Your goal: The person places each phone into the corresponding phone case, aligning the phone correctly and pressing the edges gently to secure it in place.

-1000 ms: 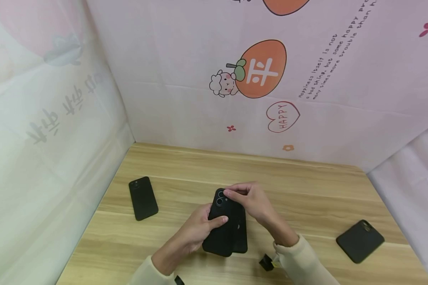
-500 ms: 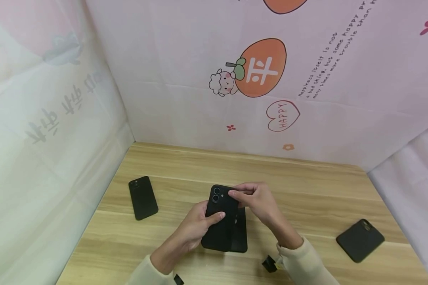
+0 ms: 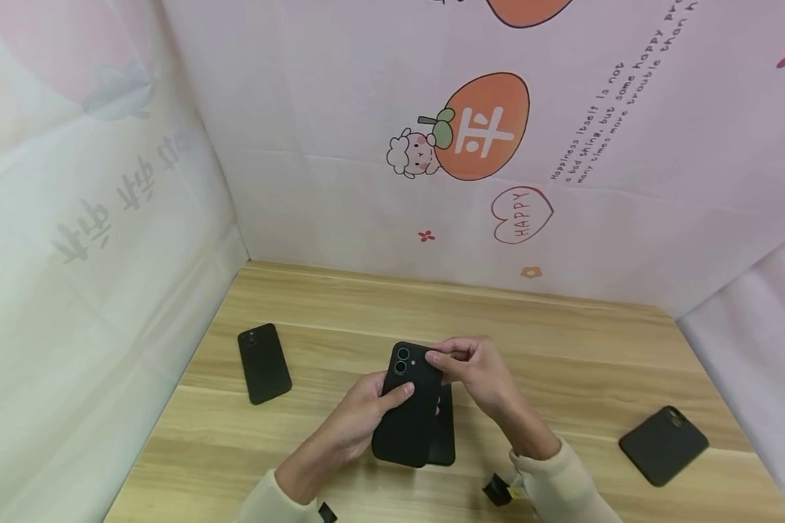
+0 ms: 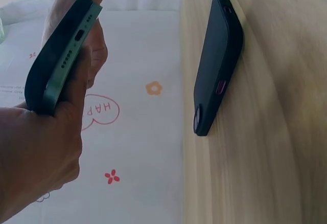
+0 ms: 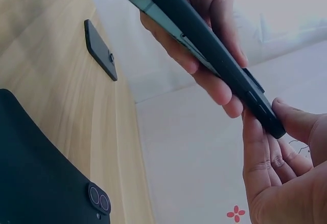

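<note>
My left hand [image 3: 360, 414] grips a black phone case [image 3: 402, 428] around a phone, its thumb on the back below the two camera lenses. My right hand [image 3: 480, 370] pinches the upper right corner of the case between thumb and fingers. In the left wrist view the pale green phone frame [image 4: 66, 63] shows along the bottom end, with its port and speaker holes. The right wrist view shows the same frame standing out of the case along part of the side. Behind the held pair, a second black phone-shaped piece [image 3: 442, 443] is partly hidden.
A black phone [image 3: 264, 363] lies on the wooden table [image 3: 340, 305] at the left. At the right lies a black phone case [image 3: 663, 445] with a camera cutout. A small black object [image 3: 497, 490] hangs by the right sleeve. Printed cloth walls [image 3: 327, 196] border the table.
My right hand has slid from beside the camera lenses toward the upper right corner of the case. My left hand keeps its grip, with the phone and case shifting slightly.
</note>
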Demonstrator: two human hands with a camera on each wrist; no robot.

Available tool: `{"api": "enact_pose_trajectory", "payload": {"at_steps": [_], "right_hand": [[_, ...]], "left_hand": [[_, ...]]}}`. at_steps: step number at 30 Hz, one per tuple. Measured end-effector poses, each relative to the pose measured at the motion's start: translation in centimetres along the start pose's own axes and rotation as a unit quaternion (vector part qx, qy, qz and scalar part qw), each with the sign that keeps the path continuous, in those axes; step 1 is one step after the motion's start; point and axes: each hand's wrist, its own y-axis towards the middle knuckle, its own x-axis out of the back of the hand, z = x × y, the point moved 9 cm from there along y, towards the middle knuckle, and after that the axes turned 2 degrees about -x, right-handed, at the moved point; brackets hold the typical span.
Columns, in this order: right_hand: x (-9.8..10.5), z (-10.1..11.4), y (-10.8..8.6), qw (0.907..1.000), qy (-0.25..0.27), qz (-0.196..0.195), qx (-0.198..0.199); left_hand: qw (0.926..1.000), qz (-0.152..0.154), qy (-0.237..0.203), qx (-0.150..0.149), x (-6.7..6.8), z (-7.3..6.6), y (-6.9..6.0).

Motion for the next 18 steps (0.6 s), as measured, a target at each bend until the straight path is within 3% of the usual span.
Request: {"api": "enact_pose_trajectory", "payload": {"at_steps": [5,11,18], "right_hand": [[0.1,0.3,-0.3,0.9999,-0.008,-0.008,0.006],[0.4,0.7,-0.7,0.9988,-0.036,-0.027,0.02],[0.4,0.4,-1.1,0.997,-0.041,-0.064,0.01]], "left_hand": [[0.9998,0.001,0.021,0.005,0.3,0.0,0.0],[0.9937,-0.042,0.099,-0.032,1.6,-0.5,0.0],[0.9918,-0.063,0.094,-0.059,2.0,-1.0,-0.3]]}}
